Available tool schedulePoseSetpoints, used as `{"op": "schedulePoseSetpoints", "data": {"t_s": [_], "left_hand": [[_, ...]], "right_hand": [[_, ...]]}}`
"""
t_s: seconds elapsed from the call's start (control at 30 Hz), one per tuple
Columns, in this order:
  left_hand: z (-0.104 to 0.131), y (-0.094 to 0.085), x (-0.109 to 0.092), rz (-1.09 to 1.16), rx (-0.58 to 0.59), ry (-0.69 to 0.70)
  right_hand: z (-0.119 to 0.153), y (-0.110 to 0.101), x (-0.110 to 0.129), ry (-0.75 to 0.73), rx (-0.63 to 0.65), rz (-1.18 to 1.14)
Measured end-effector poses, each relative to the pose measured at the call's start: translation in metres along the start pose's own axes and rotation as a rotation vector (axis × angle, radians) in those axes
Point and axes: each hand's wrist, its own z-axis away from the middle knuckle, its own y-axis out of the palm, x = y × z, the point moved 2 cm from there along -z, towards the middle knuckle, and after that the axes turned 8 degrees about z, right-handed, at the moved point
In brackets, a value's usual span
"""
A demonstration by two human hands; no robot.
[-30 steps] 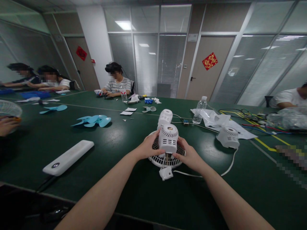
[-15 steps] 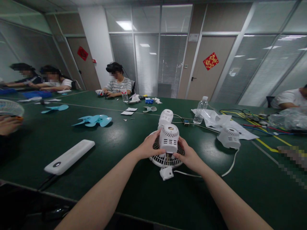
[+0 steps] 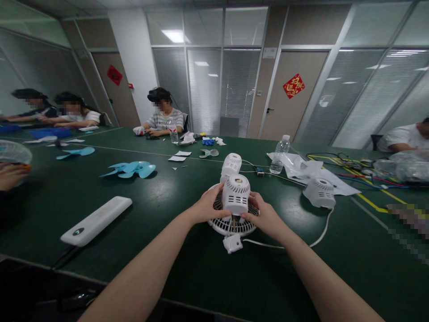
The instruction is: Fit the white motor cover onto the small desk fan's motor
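Observation:
A white vented fan motor housing [image 3: 236, 197] stands over a round white fan grille [image 3: 224, 229] on the green table. My left hand [image 3: 211, 206] grips the housing's left side, thumb across its lower front. On the opposite side my right hand [image 3: 263, 214] presses against it, thumb near the bottom edge. The fingertips behind the housing are partly hidden. A small white plastic piece [image 3: 232, 243] with a cable lies just in front of the grille. Directly behind stands another white motor housing [image 3: 231, 164].
A third white housing [image 3: 319, 193] sits to the right, near a clear water bottle [image 3: 280, 154] and a white plastic bag [image 3: 301, 166]. Left are a white power bank [image 3: 97, 221] and blue fan blades [image 3: 132, 169]. A co-worker's hand [image 3: 11, 175] holds a fan grille. Other people sit around the table.

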Motion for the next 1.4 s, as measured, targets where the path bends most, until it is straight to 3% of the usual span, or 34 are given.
{"op": "schedulePoseSetpoints", "data": {"t_s": [0.47, 0.97, 1.07, 1.23, 1.3, 1.4], "left_hand": [[0.001, -0.002, -0.012, -0.060, 0.027, -0.061], [0.000, 0.003, -0.002, -0.075, 0.002, 0.040], [-0.002, 0.000, 0.003, -0.038, -0.057, 0.088], [-0.004, -0.012, 0.009, 0.142, -0.275, 0.157], [-0.004, -0.011, 0.008, 0.157, -0.278, 0.155], [-0.002, -0.003, 0.002, 0.142, -0.185, 0.134]], "right_hand": [[0.001, -0.009, 0.005, 0.040, 0.031, 0.103], [0.006, 0.004, 0.000, -0.060, -0.057, 0.094], [0.004, 0.010, -0.004, -0.077, -0.082, 0.137], [-0.001, 0.017, -0.009, -0.091, -0.158, 0.131], [-0.003, 0.018, -0.008, -0.121, -0.184, 0.038], [-0.005, 0.018, -0.006, -0.146, -0.170, -0.098]]}}
